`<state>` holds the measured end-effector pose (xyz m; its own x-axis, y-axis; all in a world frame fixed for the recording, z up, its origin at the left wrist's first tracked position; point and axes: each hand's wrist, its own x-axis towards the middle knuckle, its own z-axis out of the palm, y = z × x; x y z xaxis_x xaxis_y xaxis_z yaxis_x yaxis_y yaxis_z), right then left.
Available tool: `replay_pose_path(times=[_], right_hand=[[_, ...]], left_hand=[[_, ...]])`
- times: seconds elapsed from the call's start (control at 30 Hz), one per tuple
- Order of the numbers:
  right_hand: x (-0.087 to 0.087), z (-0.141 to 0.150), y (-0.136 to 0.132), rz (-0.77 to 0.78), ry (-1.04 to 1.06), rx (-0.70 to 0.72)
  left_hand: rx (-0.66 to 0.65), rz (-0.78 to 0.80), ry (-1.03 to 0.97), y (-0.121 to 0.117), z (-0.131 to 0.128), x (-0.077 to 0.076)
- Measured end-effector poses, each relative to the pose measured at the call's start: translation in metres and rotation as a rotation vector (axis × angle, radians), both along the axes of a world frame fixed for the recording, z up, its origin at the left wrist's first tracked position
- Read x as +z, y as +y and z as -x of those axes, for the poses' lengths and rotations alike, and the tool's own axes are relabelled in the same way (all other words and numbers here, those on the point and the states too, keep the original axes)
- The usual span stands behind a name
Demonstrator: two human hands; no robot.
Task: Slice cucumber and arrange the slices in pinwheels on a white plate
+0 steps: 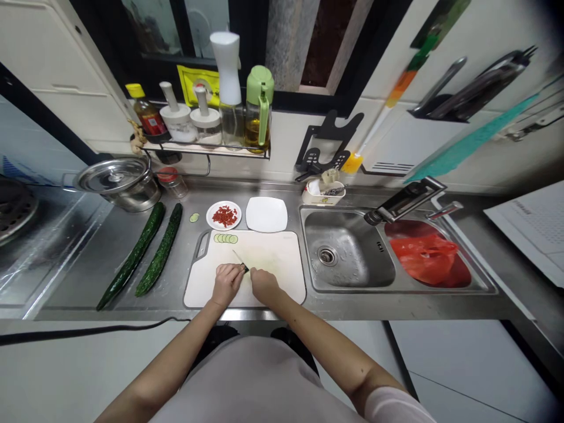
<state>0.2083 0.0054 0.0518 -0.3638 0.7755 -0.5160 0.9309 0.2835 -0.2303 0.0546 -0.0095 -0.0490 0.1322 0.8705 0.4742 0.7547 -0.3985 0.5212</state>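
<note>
Currently, I log: right hand (265,286), closed round a knife (237,255), blade angled away to the left; left hand (227,281), fingers bunched beside the knife, though whether they pinch anything I cannot tell. Beneath both, one board (200,288); cucumber slices (225,238), overlapping in a row, near its far left corner. Beyond, a square plate (267,214). Left on the counter, two whole cucumbers (161,252).
</note>
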Motion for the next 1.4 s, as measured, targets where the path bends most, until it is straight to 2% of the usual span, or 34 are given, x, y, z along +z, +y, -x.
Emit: replay_pose_path(times=[0.9,1.2,1.4], right_hand=[[-0.015,0.002,0.005,-0.027,0.045,-0.010],[-0.008,0.021,0.019,-0.017,0.086,-0.060],[-0.015,0.011,0.009,-0.051,0.078,-0.051]], left_hand=[[0.013,-0.004,-0.009,-0.001,-0.002,0.004],[0.034,-0.037,0.014,-0.002,-0.001,0.007],[0.022,-0.029,0.017,-0.003,-0.001,0.006]])
